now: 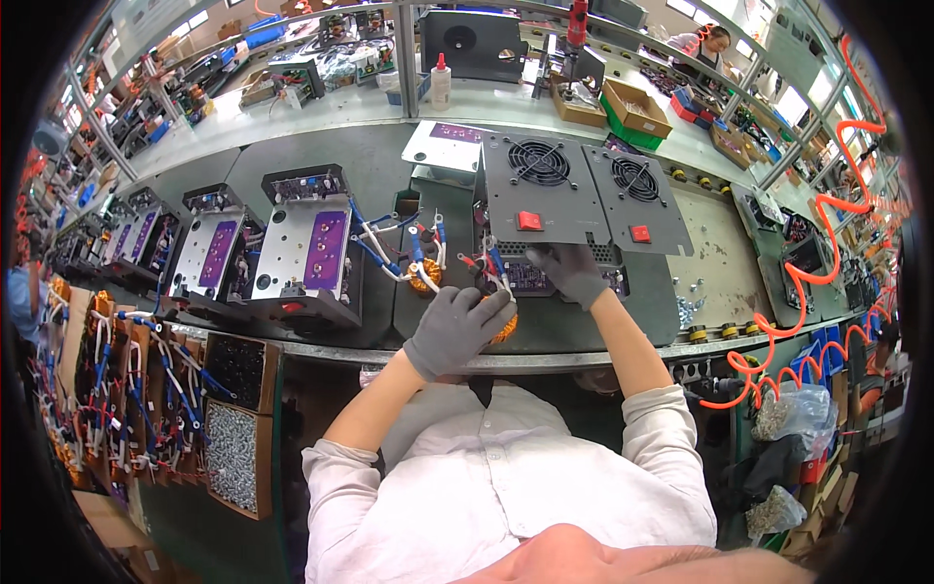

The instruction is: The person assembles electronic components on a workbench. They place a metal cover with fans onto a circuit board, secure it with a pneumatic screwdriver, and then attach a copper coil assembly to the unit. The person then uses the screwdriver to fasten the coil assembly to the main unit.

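Observation:
My left hand [457, 331], in a grey glove, is closed with its fingers bent round a copper-wound coil [503, 329] at the table's front edge. White leads rise from this coil towards an open device with a purple circuit board [528, 279]. My right hand [576, 274], gloved too, reaches in over that board below a grey panel with a fan and red switch [545, 180]. Its fingers are curled; the panel hides part of them and whatever they hold. A second orange-wound coil [424, 275] with blue and white leads lies to the left.
Half-built units with purple boards [324, 253] line the table at left. A second fan panel [637, 195] adjoins the first. Loose screws [691, 297] lie at right. Below left are wired coils [126, 380] and a box of metal fasteners [233, 457]. An orange coiled hose [798, 282] hangs at right.

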`<control>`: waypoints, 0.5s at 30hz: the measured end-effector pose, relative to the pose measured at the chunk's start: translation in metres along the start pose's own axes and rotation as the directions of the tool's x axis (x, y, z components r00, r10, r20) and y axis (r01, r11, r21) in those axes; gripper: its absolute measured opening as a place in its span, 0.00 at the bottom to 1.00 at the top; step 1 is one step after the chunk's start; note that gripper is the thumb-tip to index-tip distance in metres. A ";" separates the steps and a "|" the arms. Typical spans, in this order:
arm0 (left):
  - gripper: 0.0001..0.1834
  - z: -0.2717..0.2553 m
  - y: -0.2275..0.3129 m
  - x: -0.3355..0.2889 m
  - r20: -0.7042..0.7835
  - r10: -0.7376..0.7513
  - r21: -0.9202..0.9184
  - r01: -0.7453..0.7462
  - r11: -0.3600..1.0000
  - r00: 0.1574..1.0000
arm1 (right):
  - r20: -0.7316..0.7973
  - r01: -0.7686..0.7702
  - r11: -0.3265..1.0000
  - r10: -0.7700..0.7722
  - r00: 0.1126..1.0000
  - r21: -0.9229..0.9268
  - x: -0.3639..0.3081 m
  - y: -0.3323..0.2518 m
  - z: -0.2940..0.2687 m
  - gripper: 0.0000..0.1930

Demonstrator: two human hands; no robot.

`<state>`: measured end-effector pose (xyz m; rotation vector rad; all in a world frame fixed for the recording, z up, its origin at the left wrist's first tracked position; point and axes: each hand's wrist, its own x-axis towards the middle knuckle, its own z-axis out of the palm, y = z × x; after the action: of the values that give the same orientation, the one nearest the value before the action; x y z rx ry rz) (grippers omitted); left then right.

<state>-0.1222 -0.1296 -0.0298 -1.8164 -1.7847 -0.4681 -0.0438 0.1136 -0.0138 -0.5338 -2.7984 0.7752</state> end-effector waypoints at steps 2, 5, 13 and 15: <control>0.25 0.003 0.004 0.000 0.004 0.030 0.011 -0.030 0.999 1.000 | -0.053 0.083 0.992 -0.078 0.996 0.100 0.003 -0.008 0.001 0.21; 0.24 0.008 0.007 0.001 0.006 0.082 0.013 -0.082 0.997 0.997 | -0.047 0.217 0.976 -0.215 0.976 0.032 0.014 -0.014 0.006 0.23; 0.23 0.011 0.001 0.005 0.033 0.076 0.068 -0.078 0.995 0.997 | 0.012 0.382 0.818 -0.418 0.908 -0.431 0.022 -0.014 0.018 0.19; 0.22 0.016 -0.002 0.006 0.039 0.031 0.125 -0.036 0.992 0.999 | 0.068 0.389 0.783 -0.409 0.910 -0.485 0.033 0.002 0.019 0.17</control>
<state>-0.1261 -0.1155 -0.0387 -1.7754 -1.7645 -0.3038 -0.0792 0.1192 -0.0281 0.0007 -2.9038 -0.0442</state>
